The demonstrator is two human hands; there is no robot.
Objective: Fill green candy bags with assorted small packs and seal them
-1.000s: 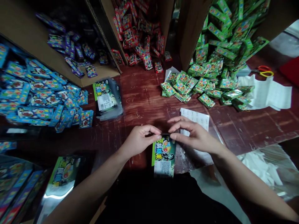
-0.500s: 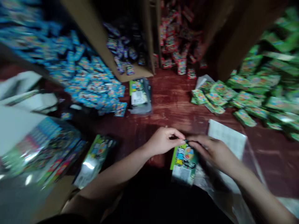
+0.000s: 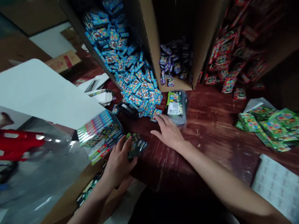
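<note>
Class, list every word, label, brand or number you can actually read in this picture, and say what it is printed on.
None can be read.
Stack of clear bags with green cards: white label and coloured print, blurred.
Blue packets: print too small.
Pack under the left hand: blurred.
Sheet of labels: print too small.
Cardboard box: red mark, unreadable.

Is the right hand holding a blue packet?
No, the right hand is open and flat above the table, fingers reaching toward the blue packets, gripping nothing.

Packet stack (image 3: 176, 105) before carton (image 3: 175, 46) (on table (image 3: 210, 130)), sheet (image 3: 277, 186) right
</note>
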